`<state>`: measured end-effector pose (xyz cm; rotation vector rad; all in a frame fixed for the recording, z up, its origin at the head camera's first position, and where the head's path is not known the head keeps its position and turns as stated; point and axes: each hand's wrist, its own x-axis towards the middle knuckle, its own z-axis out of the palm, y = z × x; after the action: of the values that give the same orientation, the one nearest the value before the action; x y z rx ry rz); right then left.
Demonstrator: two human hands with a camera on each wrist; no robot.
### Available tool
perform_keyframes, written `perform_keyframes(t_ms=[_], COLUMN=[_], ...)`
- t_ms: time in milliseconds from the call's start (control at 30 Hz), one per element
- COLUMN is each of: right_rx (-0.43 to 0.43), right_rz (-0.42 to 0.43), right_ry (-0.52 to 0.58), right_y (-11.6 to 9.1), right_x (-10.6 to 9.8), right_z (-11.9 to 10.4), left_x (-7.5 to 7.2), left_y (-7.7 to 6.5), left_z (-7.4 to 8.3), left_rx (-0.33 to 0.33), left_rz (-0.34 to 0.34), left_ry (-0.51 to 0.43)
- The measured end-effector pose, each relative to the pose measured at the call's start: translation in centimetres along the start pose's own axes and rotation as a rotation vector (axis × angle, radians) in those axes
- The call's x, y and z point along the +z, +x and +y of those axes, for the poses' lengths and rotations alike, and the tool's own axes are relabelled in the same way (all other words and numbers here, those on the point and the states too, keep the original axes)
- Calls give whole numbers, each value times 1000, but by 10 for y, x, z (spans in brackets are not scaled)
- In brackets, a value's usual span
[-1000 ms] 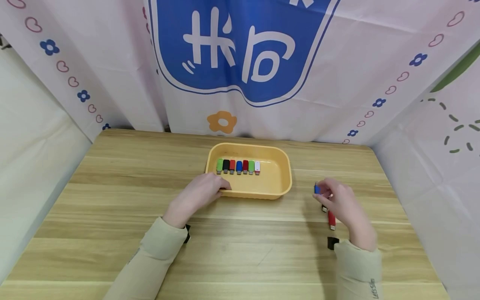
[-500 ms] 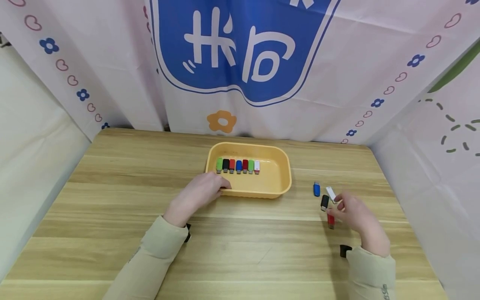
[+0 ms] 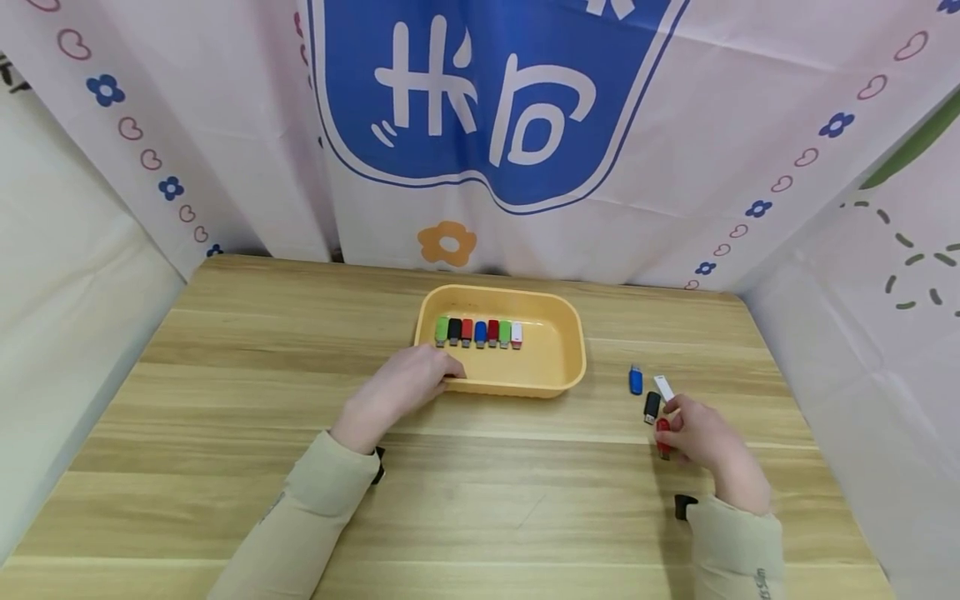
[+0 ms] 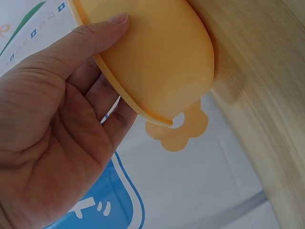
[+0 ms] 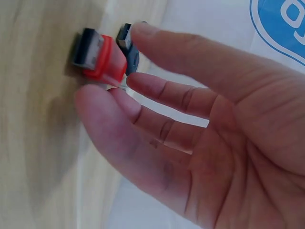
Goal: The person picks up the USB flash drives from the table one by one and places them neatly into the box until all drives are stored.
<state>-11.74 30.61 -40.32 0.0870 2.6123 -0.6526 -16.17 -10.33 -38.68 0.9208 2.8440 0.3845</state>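
Note:
My left hand [image 3: 405, 383] grips the near left rim of a yellow plastic tray [image 3: 555, 387]; in the left wrist view its thumb lies on one side of the wall and its fingers on the other. Inside the tray, several USB sticks stand side by side in a row, from a green stick [image 3: 442, 330] to a white stick [image 3: 517, 334]. My right hand [image 3: 705, 433] is at a red USB stick [image 3: 663, 428] on the table. In the right wrist view the thumb and forefinger are spread around the red stick [image 5: 107, 62], with a gap between them.
Close to the red stick lie a black USB stick [image 3: 652, 407], a blue USB stick [image 3: 636, 381] and a white USB stick [image 3: 663, 387]. The wooden table [image 3: 480, 500] ends at a printed curtain [image 3: 600, 233] behind the tray.
My right hand was over the loose sticks by the blue one, then moved back toward me and right, to the red stick. The left hand keeps its hold on the tray.

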Motion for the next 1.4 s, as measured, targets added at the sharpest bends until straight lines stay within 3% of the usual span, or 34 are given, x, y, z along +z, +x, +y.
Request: perform_keyframes(t_ms=[400,633,900,1067,1400], right_rx=[-12,-43,-42,-61,-245], right_rz=[30,35,49,137,423], right_ry=[25,-25,14,56,49], right_y=[8,13,13,9,4], right_x=[7,7,10,8,2], right_z=[-3,-10,-10,-11,-34], left_x=[-1,-1,1,1,0], left_y=[0,-1,-1,-1,-1], left_z=[0,-1,-1,-1,0], left_rx=[5,6,10,1,4], left_rz=[5,7,15,13,31], left_ry=[-6,-3,-12,-13,-12])
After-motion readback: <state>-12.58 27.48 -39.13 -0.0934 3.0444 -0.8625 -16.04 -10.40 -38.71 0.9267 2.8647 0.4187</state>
